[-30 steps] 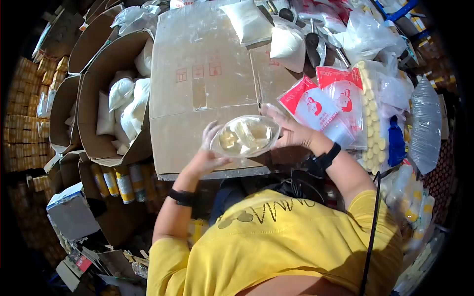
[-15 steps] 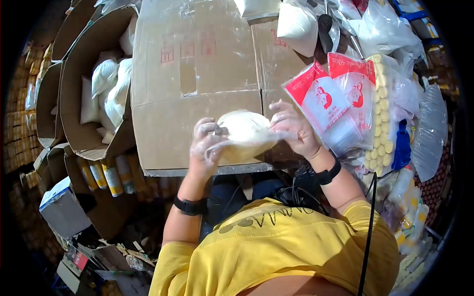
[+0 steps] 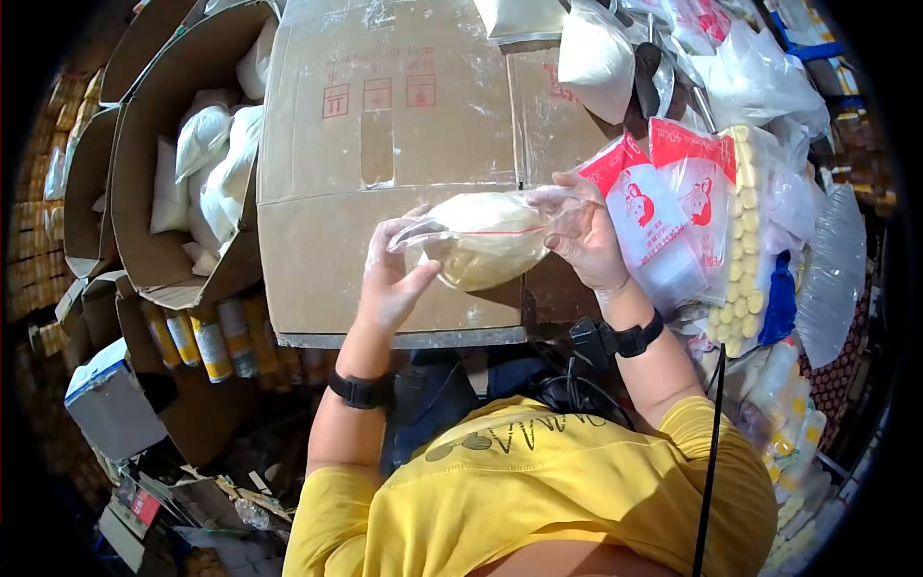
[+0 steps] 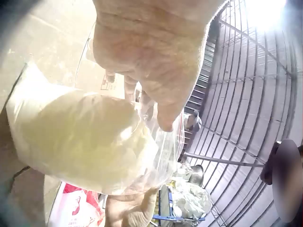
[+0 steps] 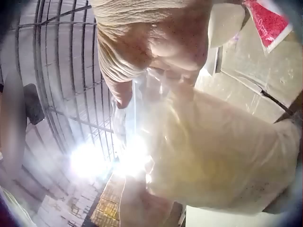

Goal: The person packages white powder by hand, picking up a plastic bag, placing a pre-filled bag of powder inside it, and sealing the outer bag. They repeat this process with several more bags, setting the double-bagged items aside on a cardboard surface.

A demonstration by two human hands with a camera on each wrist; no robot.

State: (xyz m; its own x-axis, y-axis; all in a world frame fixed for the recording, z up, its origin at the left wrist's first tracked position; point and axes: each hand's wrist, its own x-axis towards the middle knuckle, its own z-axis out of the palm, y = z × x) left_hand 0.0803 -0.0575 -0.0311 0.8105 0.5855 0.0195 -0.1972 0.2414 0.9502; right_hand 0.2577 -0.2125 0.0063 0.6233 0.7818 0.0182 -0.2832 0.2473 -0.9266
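A clear plastic zip bag [image 3: 486, 258] with a red line along its mouth hangs between both hands over the cardboard-topped table. Pale, cream-coloured contents fill it; in the left wrist view the full bag [image 4: 80, 137] bulges below the hand. My left hand [image 3: 389, 274] pinches one end of the mouth, thumb towards the body. At the other end, my right hand [image 3: 588, 240] pinches the bag's upper corner between thumb and fingers. Seen from the right wrist, the bag [image 5: 227, 146] is creased and hangs from those fingertips.
Flat printed bags [image 3: 649, 207] with red headers lie right of the cardboard [image 3: 385, 231]. Beyond them are filled white bags [image 3: 594, 62] and a dark-handled scoop [image 3: 646, 72]. An open carton [image 3: 144, 207] with several filled bags stands on the left.
The bag's mouth, a wide oval facing up a second ago, is now drawn narrow and flatter, its red line showing. Both hands have shifted and re-gripped at the two ends.
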